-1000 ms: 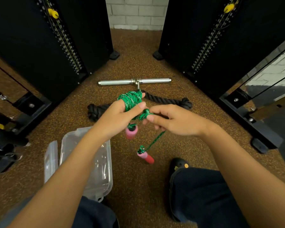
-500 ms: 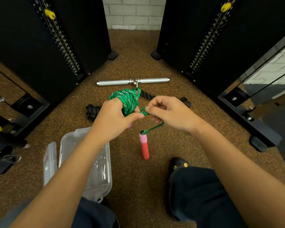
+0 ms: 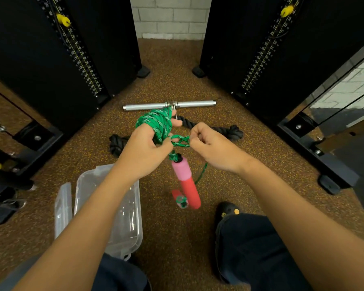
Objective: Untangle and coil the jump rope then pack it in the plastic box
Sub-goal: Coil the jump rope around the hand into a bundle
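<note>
A green jump rope (image 3: 156, 122) is wound in a coil around my left hand (image 3: 143, 152), which grips it. My right hand (image 3: 214, 148) pinches a loop of the same rope just to the right of the coil. One pink-and-red handle (image 3: 185, 181) hangs straight down below my hands. The second handle (image 3: 180, 199) dangles lower on a loose strand, beside the first. The clear plastic box (image 3: 122, 223) stands open on the floor under my left forearm, with its lid (image 3: 62, 206) lying to its left.
A metal bar handle (image 3: 149, 106) and a thick black rope (image 3: 229, 131) lie on the speckled floor beyond my hands. Black weight-stack machines (image 3: 51, 59) stand left and right. My shoe (image 3: 227, 211) and trouser leg are at lower right.
My right hand has pulled a loop of rope rightward from the coil. The first handle has swung back down below my left hand, and the second handle now hangs lower beside it.
</note>
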The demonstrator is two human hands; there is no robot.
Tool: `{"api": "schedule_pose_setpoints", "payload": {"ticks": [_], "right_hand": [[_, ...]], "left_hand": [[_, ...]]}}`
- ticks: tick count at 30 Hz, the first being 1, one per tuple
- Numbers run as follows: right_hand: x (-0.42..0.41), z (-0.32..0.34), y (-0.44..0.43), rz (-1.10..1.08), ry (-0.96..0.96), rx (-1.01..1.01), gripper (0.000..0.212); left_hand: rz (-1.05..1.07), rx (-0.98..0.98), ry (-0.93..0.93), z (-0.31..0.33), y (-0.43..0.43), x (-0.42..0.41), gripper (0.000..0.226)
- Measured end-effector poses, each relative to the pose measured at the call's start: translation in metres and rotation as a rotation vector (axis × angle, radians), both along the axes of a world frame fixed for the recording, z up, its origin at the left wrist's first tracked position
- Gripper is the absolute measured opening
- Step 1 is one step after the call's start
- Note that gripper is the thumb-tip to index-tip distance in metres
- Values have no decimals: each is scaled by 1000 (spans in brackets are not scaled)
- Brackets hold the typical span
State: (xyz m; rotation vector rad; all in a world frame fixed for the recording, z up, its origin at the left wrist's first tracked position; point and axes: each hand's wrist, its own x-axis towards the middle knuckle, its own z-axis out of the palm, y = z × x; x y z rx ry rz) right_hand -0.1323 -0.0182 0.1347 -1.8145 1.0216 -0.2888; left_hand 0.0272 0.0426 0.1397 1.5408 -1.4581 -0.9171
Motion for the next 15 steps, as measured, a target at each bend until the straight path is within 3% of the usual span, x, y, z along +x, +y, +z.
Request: {"api": "schedule_pose_setpoints", "payload": {"ticks": [5, 10, 12, 15], "right_hand": [[-1, 5, 1, 80, 88, -98, 10], [1, 2, 5, 85, 116, -35, 10], [0, 1, 4, 68, 126, 18, 13], [-2, -3, 1, 60, 100, 95, 13]], "left_hand": [[-9, 35, -267, -2, 2, -6, 11], [122, 22, -355, 2, 1, -1, 12], [203, 15, -160, 2, 0, -1, 6], [329, 58, 617, 9, -3, 1, 23]]}}
